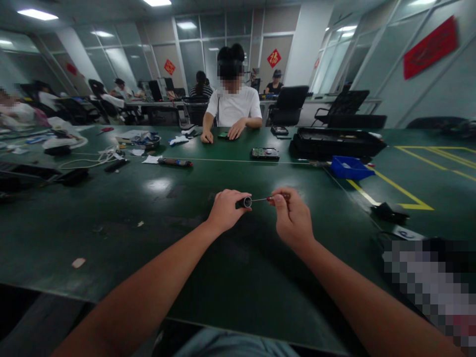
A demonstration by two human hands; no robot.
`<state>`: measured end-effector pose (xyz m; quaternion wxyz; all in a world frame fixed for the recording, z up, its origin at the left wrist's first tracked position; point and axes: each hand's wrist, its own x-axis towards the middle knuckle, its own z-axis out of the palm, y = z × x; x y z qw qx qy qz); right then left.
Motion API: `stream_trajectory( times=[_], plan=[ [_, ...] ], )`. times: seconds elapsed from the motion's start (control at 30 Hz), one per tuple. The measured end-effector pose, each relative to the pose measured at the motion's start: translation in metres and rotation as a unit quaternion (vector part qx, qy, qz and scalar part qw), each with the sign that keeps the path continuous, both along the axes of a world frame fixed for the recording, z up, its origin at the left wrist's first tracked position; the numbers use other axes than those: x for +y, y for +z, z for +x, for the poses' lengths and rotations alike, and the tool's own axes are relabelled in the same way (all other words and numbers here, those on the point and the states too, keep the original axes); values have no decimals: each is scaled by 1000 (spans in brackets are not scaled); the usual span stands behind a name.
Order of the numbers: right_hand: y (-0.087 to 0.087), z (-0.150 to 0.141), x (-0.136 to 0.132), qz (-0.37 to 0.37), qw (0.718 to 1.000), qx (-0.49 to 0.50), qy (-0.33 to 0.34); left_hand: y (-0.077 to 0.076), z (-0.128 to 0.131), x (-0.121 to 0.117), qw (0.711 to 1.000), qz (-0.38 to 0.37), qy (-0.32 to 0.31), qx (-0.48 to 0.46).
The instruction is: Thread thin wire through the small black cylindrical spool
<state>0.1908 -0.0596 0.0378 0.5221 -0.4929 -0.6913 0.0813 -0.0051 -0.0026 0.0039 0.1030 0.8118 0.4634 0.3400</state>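
Head view: your left hand (225, 209) is partly closed, thumb and fingers pinching a dark cylindrical piece (247, 202) with a pale rim, at about two o'clock from your palm. Your right hand (295, 218) is curled closed on the handle of a thin screwdriver (268, 199); the cylindrical piece lies at its ten o'clock — near, but apart from these fingers. The shaft points to the rim, so the work seems in progress — how much is done or left inside, I cannot tell.
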Motion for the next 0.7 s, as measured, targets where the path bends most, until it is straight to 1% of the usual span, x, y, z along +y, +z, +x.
stream_trajectory(
  times=[0.1,0.33,0.7],
  plan=[
    [0,0,1,-3,1000,-27,-5,-1,0,1,1000,-6,0,6],
    [1,2,3,6,999,-35,-9,-1,-2,0,1000,-8,1,11],
    [2,7,10,-6,996,-69,-55,0,-1,0,1000,-11,1,18]
  ],
)
